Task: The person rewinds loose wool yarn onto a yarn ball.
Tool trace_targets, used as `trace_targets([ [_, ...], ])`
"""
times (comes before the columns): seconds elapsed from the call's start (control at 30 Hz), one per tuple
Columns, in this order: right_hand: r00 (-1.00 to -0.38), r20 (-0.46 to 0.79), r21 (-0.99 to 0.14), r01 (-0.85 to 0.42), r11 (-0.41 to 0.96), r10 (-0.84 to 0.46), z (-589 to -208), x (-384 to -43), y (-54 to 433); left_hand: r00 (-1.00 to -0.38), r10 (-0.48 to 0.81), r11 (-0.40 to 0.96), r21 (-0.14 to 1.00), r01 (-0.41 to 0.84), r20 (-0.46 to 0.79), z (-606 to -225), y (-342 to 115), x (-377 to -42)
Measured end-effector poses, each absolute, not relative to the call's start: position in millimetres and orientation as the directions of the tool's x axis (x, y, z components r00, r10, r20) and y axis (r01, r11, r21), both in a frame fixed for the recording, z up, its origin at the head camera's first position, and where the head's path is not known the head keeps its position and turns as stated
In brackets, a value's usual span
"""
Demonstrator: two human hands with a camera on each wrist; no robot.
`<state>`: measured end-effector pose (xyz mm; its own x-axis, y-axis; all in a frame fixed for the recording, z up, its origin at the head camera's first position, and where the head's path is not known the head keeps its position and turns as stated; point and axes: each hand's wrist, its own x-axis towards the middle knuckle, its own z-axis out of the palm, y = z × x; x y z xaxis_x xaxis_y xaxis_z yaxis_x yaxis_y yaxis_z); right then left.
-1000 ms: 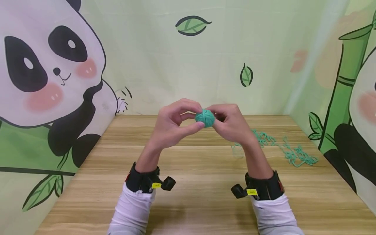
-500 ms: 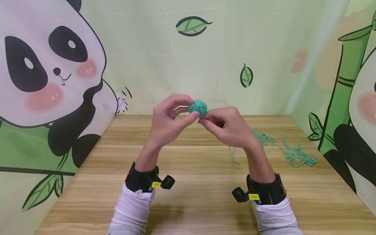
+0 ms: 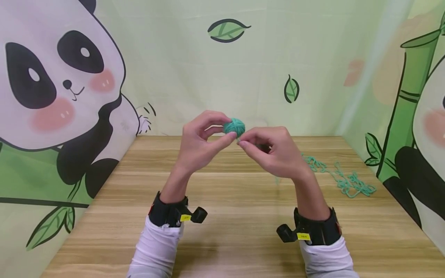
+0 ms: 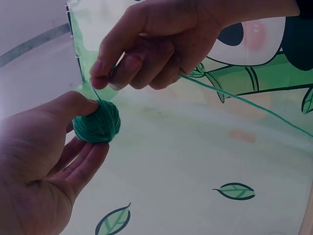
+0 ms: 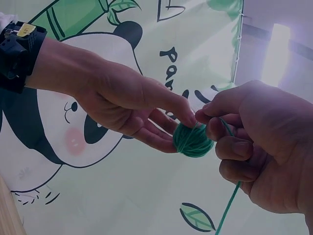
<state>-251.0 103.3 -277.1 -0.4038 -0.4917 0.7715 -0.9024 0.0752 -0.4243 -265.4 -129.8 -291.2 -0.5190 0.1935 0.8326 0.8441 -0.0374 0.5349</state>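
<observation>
A small green ball of yarn [image 3: 235,126] is held up above the table by my left hand [image 3: 199,143], its thumb and fingers gripping opposite sides. Close on the ball's right, my right hand [image 3: 274,150] pinches the yarn strand between thumb and forefinger. In the left wrist view a short length of strand [image 4: 95,91] runs from those fingertips to the top of the ball [image 4: 98,122]. The rest of the strand passes through the curled right fingers and trails away beneath the hand, as the strand [image 5: 227,208] in the right wrist view shows.
Loose green yarn [image 3: 354,186] lies in tangled loops on the right side of the wooden table [image 3: 222,216]. A printed cloth backdrop [image 3: 257,58] with pandas and leaves stands behind and at both sides. Both wrists wear black camera bands [image 3: 318,227].
The left hand has raised the ball slightly and shifted it left. The right hand has come away from the ball's side and now pinches the strand just below and right of it.
</observation>
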Motion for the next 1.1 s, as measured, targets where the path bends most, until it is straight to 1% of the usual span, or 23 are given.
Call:
trace_targets([
  [0.17, -0.377, 0.814, -0.396, -0.917, 0.053, -0.442, -276.1, -248.2, 104.8, -0.527, 0.234, -0.015, 0.545, 0.838, 0.817, -291.4, -129.9, -264.8],
  [0.37, -0.362, 0.848, -0.380, -0.924, 0.034, -0.388, -273.3, -244.3, 107.0, -0.536, 0.296, -0.005, 0.562, 0.827, 0.791, -292.7, -129.6, -265.0],
  [0.53, -0.344, 0.859, -0.361, -0.932, 0.027, -0.379, -271.1, -245.1, 109.2, -0.541, 0.341, -0.008, 0.579, 0.816, 0.768, -293.9, -128.9, -265.2],
  [0.8, -0.320, 0.872, -0.324, -0.945, 0.054, -0.370, -271.3, -249.0, 112.2, -0.525, 0.423, -0.013, 0.585, 0.811, 0.738, -293.1, -129.4, -264.6],
  [0.93, -0.317, 0.874, -0.311, -0.947, 0.078, -0.368, -271.5, -251.5, 113.3, -0.514, 0.460, -0.027, 0.590, 0.807, 0.724, -293.3, -129.1, -263.9],
  [1.1, -0.338, 0.866, -0.324, -0.941, 0.102, -0.369, -273.0, -255.7, 115.1, -0.501, 0.495, -0.058, 0.602, 0.796, 0.710, -293.5, -129.0, -263.4],
])
